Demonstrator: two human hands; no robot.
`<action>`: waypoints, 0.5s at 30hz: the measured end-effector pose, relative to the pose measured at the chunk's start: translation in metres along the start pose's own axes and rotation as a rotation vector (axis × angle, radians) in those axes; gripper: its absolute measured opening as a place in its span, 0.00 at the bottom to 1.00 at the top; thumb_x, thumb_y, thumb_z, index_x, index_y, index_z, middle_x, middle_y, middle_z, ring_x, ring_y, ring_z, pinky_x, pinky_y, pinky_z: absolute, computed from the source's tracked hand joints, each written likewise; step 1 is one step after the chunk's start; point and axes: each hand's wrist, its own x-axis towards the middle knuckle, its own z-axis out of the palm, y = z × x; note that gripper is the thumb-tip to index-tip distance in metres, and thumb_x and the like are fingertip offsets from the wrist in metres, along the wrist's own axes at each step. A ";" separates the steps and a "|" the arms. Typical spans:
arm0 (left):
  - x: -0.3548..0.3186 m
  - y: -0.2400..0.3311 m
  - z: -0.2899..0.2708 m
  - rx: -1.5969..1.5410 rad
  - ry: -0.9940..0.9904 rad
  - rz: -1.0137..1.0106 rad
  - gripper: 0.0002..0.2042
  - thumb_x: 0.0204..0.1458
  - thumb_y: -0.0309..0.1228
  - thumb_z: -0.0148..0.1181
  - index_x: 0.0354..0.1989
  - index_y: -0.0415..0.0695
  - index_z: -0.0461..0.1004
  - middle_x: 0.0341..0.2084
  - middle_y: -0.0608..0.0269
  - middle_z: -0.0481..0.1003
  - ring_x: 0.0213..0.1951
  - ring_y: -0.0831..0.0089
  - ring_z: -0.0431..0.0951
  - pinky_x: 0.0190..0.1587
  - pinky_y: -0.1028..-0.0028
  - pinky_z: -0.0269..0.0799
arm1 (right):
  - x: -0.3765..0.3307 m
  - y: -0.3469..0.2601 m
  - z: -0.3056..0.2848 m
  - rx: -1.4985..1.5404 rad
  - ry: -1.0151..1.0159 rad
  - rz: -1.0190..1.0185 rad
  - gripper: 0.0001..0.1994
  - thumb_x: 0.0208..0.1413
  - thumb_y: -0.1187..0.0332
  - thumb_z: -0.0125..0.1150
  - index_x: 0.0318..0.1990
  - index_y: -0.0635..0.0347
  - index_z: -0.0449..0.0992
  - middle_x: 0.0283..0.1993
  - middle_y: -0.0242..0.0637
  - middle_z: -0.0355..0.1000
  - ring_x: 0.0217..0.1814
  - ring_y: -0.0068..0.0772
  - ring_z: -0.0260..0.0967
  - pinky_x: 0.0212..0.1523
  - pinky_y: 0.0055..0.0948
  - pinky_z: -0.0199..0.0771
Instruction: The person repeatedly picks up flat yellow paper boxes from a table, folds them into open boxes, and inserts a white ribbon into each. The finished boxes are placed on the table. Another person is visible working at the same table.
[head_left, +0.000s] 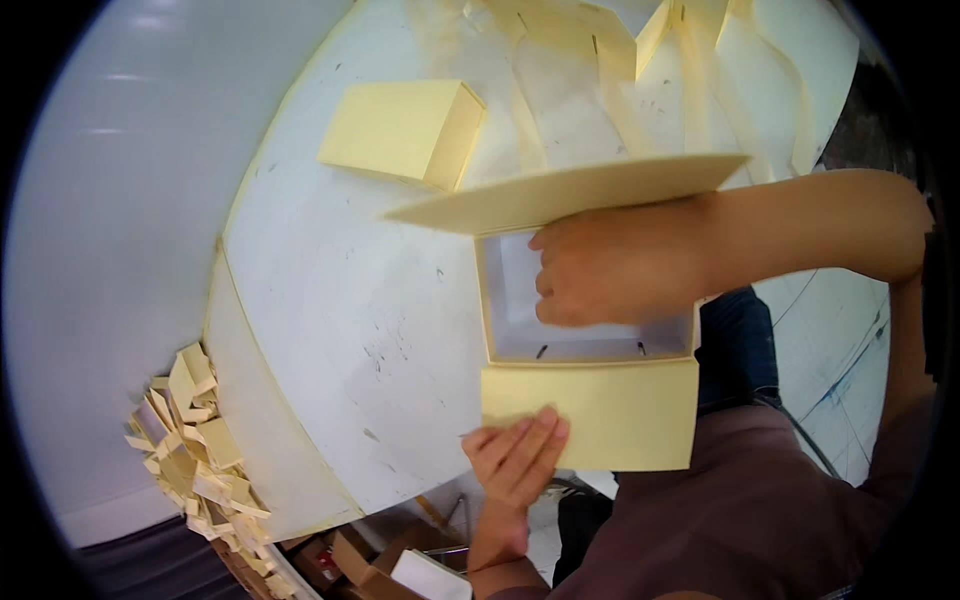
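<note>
A pale yellow cardboard box (590,400) with a white inside stands open at the near edge of the white table (330,300). Its lid flap (570,195) sticks up and out over the far side. My right hand (600,270) reaches into the box, fingers bent against the left inner wall. My left hand (515,455) lies flat with fingers together on the lower left corner of the box's front flap. A second closed yellow box (405,130) rests farther back on the table.
Flat yellow box blanks and strips (650,70) lie spread across the far part of the table. A heap of small yellow offcuts (195,440) lies on the floor at the left. Brown cartons (390,565) stand below the table's near edge.
</note>
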 end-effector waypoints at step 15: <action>-0.030 0.005 0.014 -0.065 0.098 -0.047 0.10 0.41 0.27 0.62 0.33 0.56 0.76 0.38 0.79 0.74 0.46 0.83 0.65 0.43 0.78 0.53 | 0.013 -0.018 0.031 0.289 0.282 0.063 0.04 0.34 0.75 0.51 0.16 0.67 0.67 0.17 0.49 0.65 0.19 0.45 0.65 0.20 0.37 0.63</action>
